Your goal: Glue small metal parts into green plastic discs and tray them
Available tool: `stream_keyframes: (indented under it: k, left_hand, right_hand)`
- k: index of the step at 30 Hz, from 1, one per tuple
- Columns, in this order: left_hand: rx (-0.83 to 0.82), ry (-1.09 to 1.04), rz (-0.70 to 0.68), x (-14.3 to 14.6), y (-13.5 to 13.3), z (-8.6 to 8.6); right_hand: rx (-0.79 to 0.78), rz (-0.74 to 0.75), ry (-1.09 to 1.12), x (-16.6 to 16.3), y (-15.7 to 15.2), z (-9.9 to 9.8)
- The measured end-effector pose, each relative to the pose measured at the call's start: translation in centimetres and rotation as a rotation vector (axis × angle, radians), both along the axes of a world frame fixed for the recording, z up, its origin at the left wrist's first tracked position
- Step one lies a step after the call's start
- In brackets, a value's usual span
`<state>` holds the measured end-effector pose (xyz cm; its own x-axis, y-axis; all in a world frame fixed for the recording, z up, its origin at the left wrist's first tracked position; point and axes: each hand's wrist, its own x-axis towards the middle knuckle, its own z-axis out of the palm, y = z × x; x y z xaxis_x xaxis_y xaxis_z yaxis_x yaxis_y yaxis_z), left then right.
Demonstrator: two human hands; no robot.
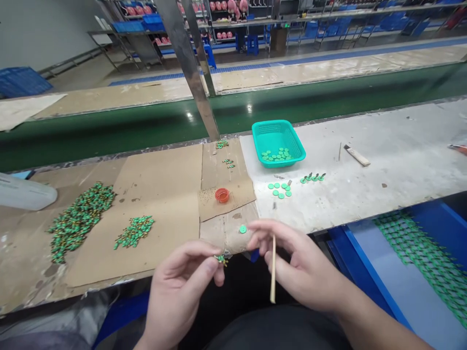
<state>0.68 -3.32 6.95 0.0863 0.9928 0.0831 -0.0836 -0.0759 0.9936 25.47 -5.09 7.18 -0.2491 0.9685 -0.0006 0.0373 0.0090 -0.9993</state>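
Between thumb and forefinger, my left hand (184,284) pinches a small green and gold piece (221,260) just off the table's front edge. A thin wooden stick (273,277) rests in my right hand (295,262), its wider end pointing down toward me. The forefinger of that hand stretches toward a single green disc (242,229) on the table, and whether it touches the disc I cannot tell. Beyond both hands stands a small orange-red cup (222,195) on a piece of cardboard. Several loose green discs (280,195) lie on the white sheet past my right hand.
Heaps of green and gold pieces (82,216) cover the left side, with a smaller pile (134,232) closer in. A turquoise basket (297,150) holds green discs. Flat brush (356,155) lies at right. Blue bin (355,257) adjoins the table; a metal post (197,87) rises behind.
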Motion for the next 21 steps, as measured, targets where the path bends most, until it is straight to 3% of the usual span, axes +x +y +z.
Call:
stream_keyframes:
  k: [3,7,11,15,21]
  left_hand:
    - [0.071,0.217,0.036,-1.3,1.3,-0.6]
    - [0.105,0.394,-0.050,-1.3,3.8,-1.5]
    - [0.084,0.447,-0.141,-0.7,5.9,-2.5]
    - [0.198,0.575,-0.215,-0.5,7.0,-2.9]
    - [0.293,0.670,-0.184,-0.2,6.7,-3.5]
  right_hand:
    - [0.188,-0.049,-0.199,1.8,0.8,-0.9]
    - [0.269,-0.111,-0.154,2.0,2.4,-2.4]
    - [0.212,-0.185,0.011,0.7,3.6,-3.4]
    - [0.153,-0.260,0.105,0.7,4.2,-3.2]
    - [0.201,-0.327,0.085,1.8,4.4,-2.9]
